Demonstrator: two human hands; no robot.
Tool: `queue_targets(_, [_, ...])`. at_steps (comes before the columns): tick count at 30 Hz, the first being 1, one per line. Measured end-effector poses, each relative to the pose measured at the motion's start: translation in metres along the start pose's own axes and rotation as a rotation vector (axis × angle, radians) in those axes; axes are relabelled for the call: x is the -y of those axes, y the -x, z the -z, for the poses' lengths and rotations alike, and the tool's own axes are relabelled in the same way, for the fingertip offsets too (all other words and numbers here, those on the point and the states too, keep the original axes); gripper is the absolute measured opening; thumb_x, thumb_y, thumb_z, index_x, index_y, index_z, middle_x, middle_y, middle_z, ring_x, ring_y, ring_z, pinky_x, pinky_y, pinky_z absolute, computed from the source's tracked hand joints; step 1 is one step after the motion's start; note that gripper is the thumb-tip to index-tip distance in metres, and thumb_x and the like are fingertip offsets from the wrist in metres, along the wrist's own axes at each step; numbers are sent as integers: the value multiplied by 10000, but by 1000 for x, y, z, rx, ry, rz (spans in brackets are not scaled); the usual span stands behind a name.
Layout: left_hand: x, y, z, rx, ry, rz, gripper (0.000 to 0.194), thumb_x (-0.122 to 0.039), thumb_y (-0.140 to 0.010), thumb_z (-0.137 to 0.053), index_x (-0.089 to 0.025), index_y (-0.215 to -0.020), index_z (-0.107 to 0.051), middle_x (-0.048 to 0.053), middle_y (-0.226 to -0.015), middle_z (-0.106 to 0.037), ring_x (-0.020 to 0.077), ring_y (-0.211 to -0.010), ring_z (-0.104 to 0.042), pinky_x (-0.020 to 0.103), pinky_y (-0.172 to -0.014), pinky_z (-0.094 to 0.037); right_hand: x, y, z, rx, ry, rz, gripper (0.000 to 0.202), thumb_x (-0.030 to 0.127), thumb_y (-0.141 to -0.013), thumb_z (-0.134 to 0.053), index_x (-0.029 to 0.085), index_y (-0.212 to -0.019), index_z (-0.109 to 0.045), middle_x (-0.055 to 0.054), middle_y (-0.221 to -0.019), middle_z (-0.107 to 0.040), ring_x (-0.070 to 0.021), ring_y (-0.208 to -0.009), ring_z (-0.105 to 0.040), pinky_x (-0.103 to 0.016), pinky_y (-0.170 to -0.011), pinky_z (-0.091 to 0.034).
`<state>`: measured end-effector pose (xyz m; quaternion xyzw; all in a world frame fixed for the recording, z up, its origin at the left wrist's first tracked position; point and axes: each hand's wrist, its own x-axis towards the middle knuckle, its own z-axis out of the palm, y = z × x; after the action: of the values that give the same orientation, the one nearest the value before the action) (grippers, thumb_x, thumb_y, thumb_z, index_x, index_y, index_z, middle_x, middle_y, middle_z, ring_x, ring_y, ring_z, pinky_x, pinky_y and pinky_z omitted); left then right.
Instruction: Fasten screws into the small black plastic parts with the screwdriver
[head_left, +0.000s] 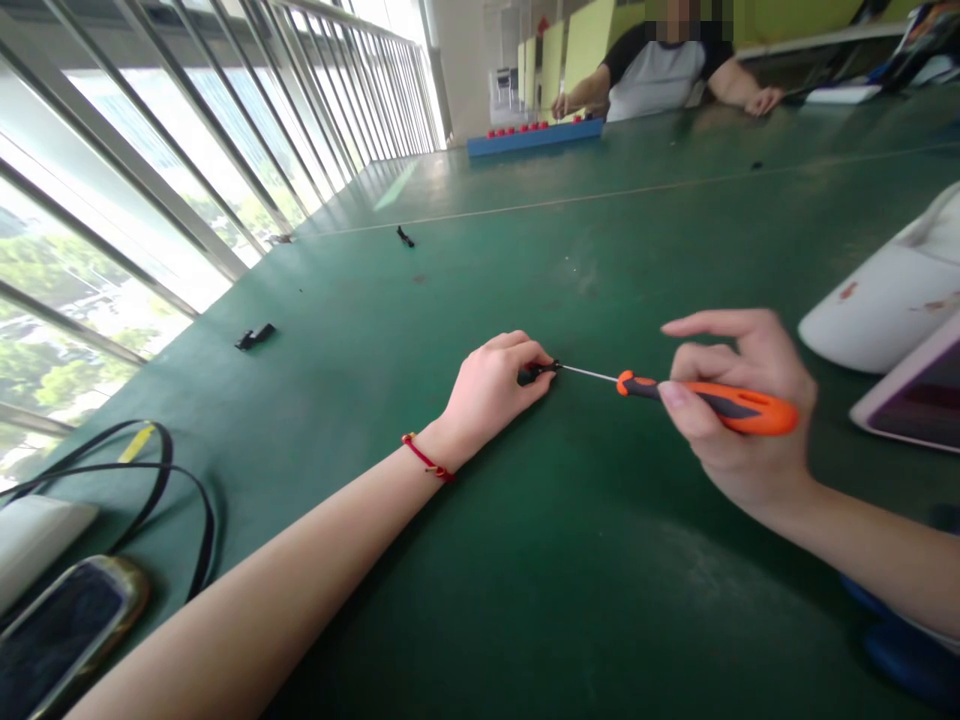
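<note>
We note the left hand (491,385) pinching a black part (534,373) at the tip of the screwdriver (716,400), right hand's (765,470) grip curled round its handle; both probably light, stiff, best held so.

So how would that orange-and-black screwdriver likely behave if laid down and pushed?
The screwdriver would probably move as one stiff piece, given its straight, thin metal shaft. It may feel handle-heavy, since the handle is much thicker than the shaft. That rounded handle might also let it roll, perhaps in a curve.
</note>
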<state>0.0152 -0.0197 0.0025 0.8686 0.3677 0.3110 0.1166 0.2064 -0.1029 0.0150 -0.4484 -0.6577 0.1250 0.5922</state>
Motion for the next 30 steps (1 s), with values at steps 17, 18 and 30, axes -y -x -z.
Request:
queue_targets(17, [0,0,1,0,-19,15,100,-185,-774,-582,-173,-820,-670,13,-818,-649,126,-748,-593,234,-673,-483,0,0,0,-26,94,65,200,195,-742,-622,250,-926,-566,33,-637,-528,-113,-510,-503,-295,-510,-416])
queue_targets(18, [0,0,1,0,-18,16,100,-189,-776,-581,-173,-820,-669,12,-817,-649,125,-746,-592,234,-673,-482,-1,-1,-1,-61,71,94,272,180,-718,-640,250,-965,-550,22,-701,-544,-123,-563,-532,-303,-549,-443])
queue_targets(30, [5,-5,2,107,236,164,134,-264,-758,-622,-185,-825,-708,20,-842,-671,127,-750,-604,239,-680,-482,29,-52,6,251,186,-23,230,290,-703,-675,212,-615,-477,49,-500,-481,-79,-436,-400,-237,-422,-321])
